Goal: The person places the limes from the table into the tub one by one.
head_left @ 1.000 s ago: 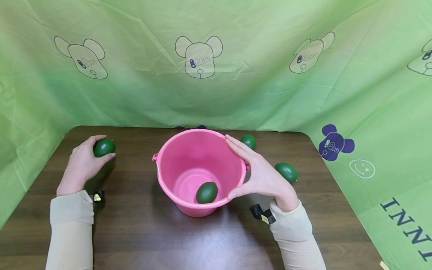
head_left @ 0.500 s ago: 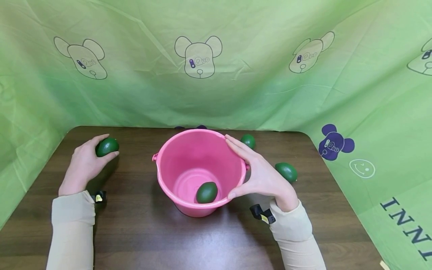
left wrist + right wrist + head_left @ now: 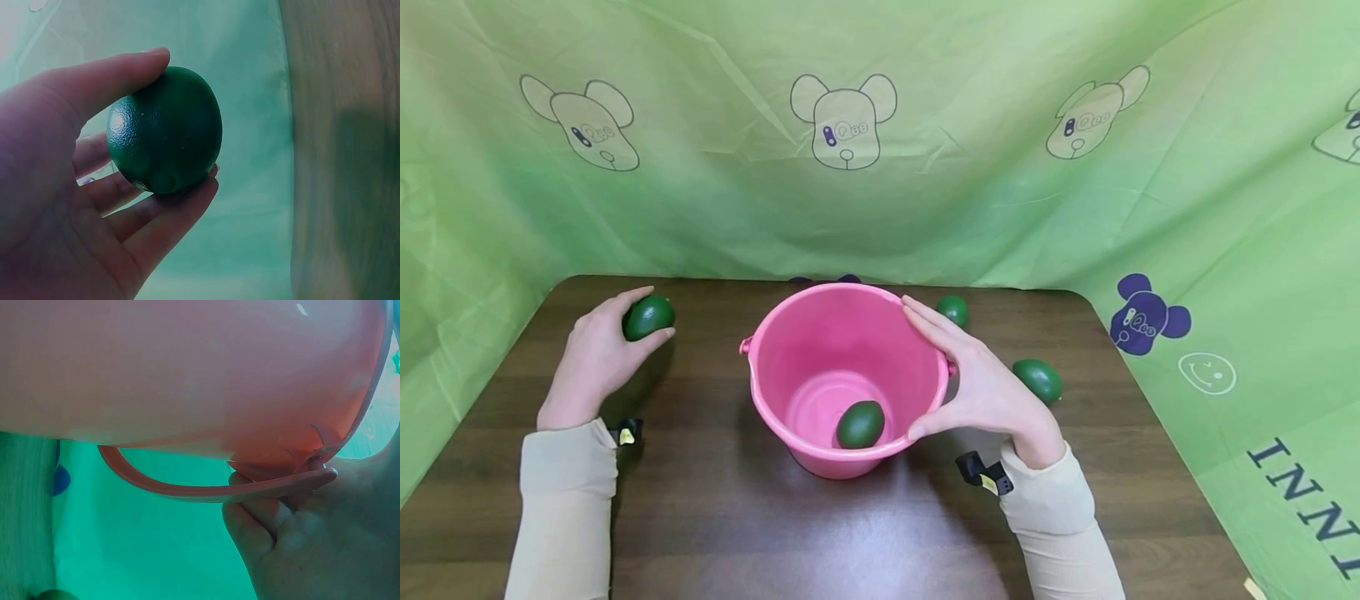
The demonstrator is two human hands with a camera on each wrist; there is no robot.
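- My left grip (image 3: 597, 350) pinches a green fruit (image 3: 653, 317), left of the pink bucket (image 3: 827, 460).
- My right grip (image 3: 988, 387) holds the bucket's right rim.
- One dark fruit (image 3: 860, 424) lies inside the bucket.
- Round fruit (image 3: 952, 310), oval fruit (image 3: 1037, 381): on the desk (image 3: 715, 525), right of the bucket.

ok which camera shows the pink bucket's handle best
The right wrist view: the handle curves through it close up. The head view shows only its ends beside the bucket; the left wrist view, none.
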